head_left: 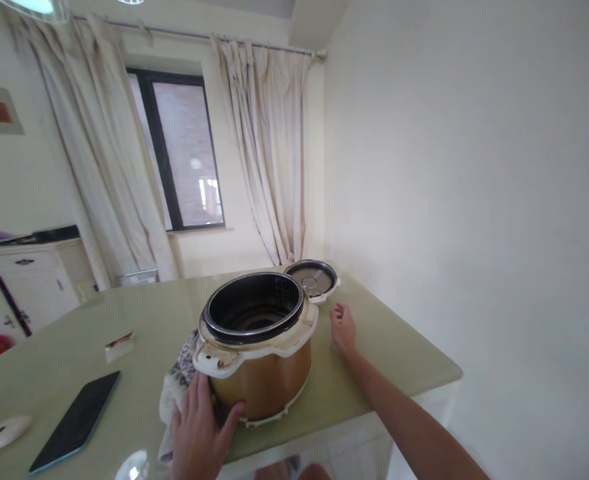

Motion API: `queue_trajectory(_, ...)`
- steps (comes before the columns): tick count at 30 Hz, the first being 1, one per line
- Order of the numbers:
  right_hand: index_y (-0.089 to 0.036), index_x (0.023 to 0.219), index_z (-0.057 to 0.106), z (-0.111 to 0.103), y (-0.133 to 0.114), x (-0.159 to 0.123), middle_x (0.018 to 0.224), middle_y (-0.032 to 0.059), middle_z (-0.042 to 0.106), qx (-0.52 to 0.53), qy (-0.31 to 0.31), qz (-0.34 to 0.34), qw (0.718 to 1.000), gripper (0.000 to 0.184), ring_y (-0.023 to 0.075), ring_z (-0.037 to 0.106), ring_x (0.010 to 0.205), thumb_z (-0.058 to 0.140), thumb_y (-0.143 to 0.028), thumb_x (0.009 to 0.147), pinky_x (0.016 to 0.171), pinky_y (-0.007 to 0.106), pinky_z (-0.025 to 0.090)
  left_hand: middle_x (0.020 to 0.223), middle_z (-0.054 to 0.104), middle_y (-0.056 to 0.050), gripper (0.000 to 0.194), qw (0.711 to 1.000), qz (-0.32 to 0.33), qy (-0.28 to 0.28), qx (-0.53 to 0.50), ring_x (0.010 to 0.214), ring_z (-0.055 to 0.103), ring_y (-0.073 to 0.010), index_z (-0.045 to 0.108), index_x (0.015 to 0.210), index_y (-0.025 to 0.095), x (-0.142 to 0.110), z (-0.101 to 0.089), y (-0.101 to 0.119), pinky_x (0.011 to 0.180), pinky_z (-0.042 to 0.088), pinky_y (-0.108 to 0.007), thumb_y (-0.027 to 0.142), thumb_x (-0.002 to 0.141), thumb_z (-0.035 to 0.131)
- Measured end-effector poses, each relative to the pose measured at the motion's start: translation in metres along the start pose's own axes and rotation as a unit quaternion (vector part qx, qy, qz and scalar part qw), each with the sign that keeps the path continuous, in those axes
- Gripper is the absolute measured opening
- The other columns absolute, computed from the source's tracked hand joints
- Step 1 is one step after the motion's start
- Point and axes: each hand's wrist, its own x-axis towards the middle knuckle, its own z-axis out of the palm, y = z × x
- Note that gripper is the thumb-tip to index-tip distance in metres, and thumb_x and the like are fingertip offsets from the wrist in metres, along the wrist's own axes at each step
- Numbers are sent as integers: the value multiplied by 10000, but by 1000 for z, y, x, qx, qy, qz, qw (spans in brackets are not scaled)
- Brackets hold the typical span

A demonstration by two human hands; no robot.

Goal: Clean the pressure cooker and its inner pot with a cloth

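A gold and white electric pressure cooker body stands upright on the table with no lid on top. Its dark inner pot sits inside, with a shiny rim. My left hand lies against the cooker's left front side below the white handle, thumb spread from the fingers. A patterned cloth is bunched beside that hand, partly hidden behind the cooker. Behind the cooker, the round lid rests with its inner side up. My right hand is just in front of the lid, apart from it, fingers loosely curled and nothing visible in them.
The pale green table has its right edge close to the white wall. To the left lie a dark tablet, a white computer mouse and a small brown-and-white object. A shiny clear object is near the front edge.
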Motion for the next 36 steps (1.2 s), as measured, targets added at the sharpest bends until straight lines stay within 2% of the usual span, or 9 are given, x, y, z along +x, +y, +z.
queue_trajectory(3, -136, 1177, 681, -19, -35, -12, 1112, 144, 757, 29, -33, -71, 996, 452, 259, 707, 993, 495, -507, 997, 905, 395, 546, 1605, 486, -232, 915, 999, -8, 18, -27, 1501, 434, -430, 223, 1685, 164, 3, -4, 1, 1192, 351, -673, 664, 962, 477)
queue_trajectory(6, -175, 1242, 675, -46, -102, -19, 1206, 136, 734, 61, -45, -246, 966, 432, 252, 668, 1102, 453, -502, 1068, 1006, 434, 503, 1608, 493, -221, 947, 998, -20, 25, -47, 1487, 459, -428, 242, 1686, 177, 5, -7, 2, 1222, 325, -676, 684, 935, 517)
queue_trajectory(8, -198, 1302, 671, -62, -154, -21, 1252, 127, 735, 44, -84, -368, 925, 395, 248, 648, 1178, 475, -471, 1095, 1079, 440, 450, 1644, 446, -233, 980, 997, -31, 36, -60, 1517, 423, -436, 190, 1703, 165, 4, -10, 10, 1254, 243, -708, 673, 934, 526)
queue_trajectory(11, -215, 1298, 702, -69, -219, -29, 1245, 95, 760, -50, -263, -499, 825, 389, 240, 671, 1170, 568, -503, 1073, 1049, 402, 455, 1735, 248, -278, 1117, 991, -53, 73, -101, 1609, 244, -455, 26, 1714, 107, -1, -13, 43, 1283, 137, -713, 656, 912, 577)
queue_trajectory(14, -193, 1194, 756, -55, -251, -45, 1103, 64, 798, -176, -386, -526, 737, 362, 220, 718, 1010, 667, -500, 1024, 884, 334, 500, 1746, 152, -318, 1362, 982, -100, 95, -132, 1618, 185, -487, -78, 1698, 74, -2, -10, 91, 1280, 196, -692, 677, 782, 730)
queue_trajectory(16, -188, 1079, 783, -43, -258, -56, 940, 37, 797, -238, -425, -506, 712, 268, 192, 718, 846, 677, -429, 1030, 733, 280, 477, 1746, 107, -337, 1517, 976, -147, 100, -124, 1612, 182, -506, -112, 1690, 76, 2, -4, 120, 1261, 261, -680, 685, 665, 826)
queue_trajectory(20, -200, 1039, 781, -30, -266, -63, 918, 60, 790, -283, -398, -472, 734, 217, 211, 717, 791, 630, -355, 1056, 655, 279, 430, 1730, 115, -364, 1546, 972, -172, 130, -95, 1613, 161, -512, -53, 1690, 50, 13, 4, 145, 1234, 300, -678, 673, 612, 863)
queue_trajectory(28, -174, 1066, 673, -15, -264, -51, 992, 122, 776, -268, -312, -514, 752, 274, 246, 720, 918, 478, -356, 1123, 808, 349, 464, 1724, 116, -378, 1476, 972, -155, 170, -50, 1586, 212, -535, -15, 1689, 15, 18, 19, 142, 1196, 345, -687, 737, 681, 785)
queue_trajectory(36, -212, 973, 593, -3, -297, 2, 959, 49, 706, -73, -87, -412, 904, 268, 212, 633, 953, 395, -276, 1141, 888, 335, 408, 1711, 174, -367, 1389, 962, -165, 217, -27, 1567, 243, -536, 44, 1695, 21, 34, 42, 139, 1187, 335, -704, 805, 748, 691)
